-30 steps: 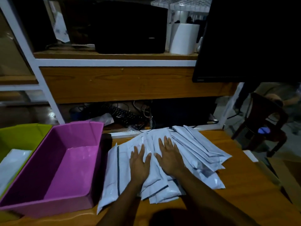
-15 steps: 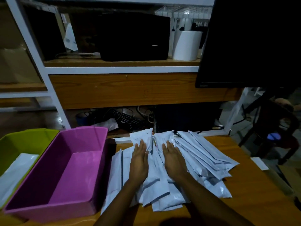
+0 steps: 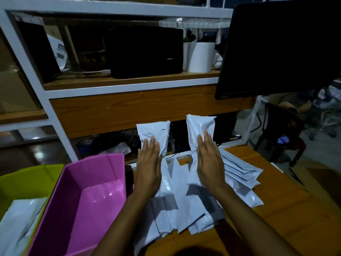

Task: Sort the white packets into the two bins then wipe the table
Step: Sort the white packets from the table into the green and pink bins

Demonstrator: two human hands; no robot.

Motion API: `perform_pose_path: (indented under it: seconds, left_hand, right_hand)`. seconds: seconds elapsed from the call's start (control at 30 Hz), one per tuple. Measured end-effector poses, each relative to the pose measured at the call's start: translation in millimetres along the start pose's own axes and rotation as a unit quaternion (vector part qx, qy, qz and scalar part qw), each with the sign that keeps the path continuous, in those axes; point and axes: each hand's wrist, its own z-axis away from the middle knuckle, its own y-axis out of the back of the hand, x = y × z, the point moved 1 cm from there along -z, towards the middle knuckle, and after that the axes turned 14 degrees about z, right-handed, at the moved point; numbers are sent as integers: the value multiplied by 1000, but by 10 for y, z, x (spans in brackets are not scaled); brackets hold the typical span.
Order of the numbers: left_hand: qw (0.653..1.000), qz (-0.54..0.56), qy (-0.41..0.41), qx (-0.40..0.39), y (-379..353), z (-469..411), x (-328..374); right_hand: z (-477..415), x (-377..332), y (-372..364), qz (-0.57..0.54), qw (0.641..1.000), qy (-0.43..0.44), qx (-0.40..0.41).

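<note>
- I see my left hand point(image 3: 149, 169) gripping 1 white packet point(image 3: 156, 133), its far end lifted above the pile.
- My right hand point(image 3: 209, 161) grips a 2nd packet point(image 3: 200, 126), which also rises off the pile.
- The pile of white packets point(image 3: 238, 174) lies fanned out on the wooden bench point(image 3: 287, 206), beneath and to the right of both hands.
- The pink bin point(image 3: 86, 200) sits on the bench just left of the pile; I see nothing in it.
- The green bin point(image 3: 24, 180) stands left of the pink one, touching it, with a white packet in it point(image 3: 20, 215).
</note>
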Motion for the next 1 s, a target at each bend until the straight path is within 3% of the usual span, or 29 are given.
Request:
perform_pose_path:
  seconds: [0.4,0.6,0.8,1.0]
  left_hand:
    - [998,-35,23,51,885,1110,319]
    - [992,-70,54,95,1395,1588,294]
    - [986,-125,77,74,1827,1691,61]
    - [981,-166,96,9,1973,1373,-378]
  right_hand:
    - [970,-971,672,-202,978,-31,43]
    - [1185,-1429,737,-250,967,38,27]
    - [1229,-1991,647,-281,956,79,-32]
    - [903,-2429,288,-202,959,121,-155]
